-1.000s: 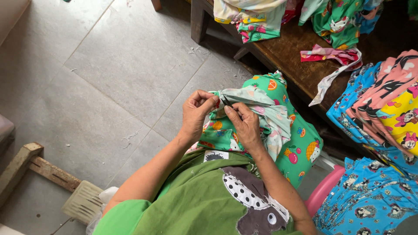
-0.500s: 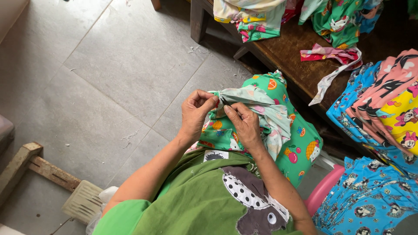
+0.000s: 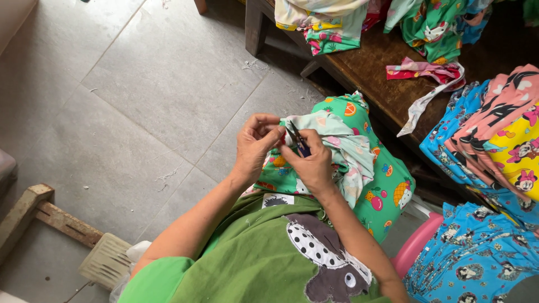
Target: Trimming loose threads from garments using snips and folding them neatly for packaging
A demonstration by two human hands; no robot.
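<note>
The green garment is soft printed cotton cloth, matt and creased. The snips look like dark metal with a dull sheen. The counter is dark, worn wood. The floor is smooth, matt grey tile.

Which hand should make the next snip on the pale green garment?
Right, most likely. The right hand already holds the small dark snips, tips at the pale green garment. The left hand pinches the fabric edge beside the blades, so it suits holding.
</note>
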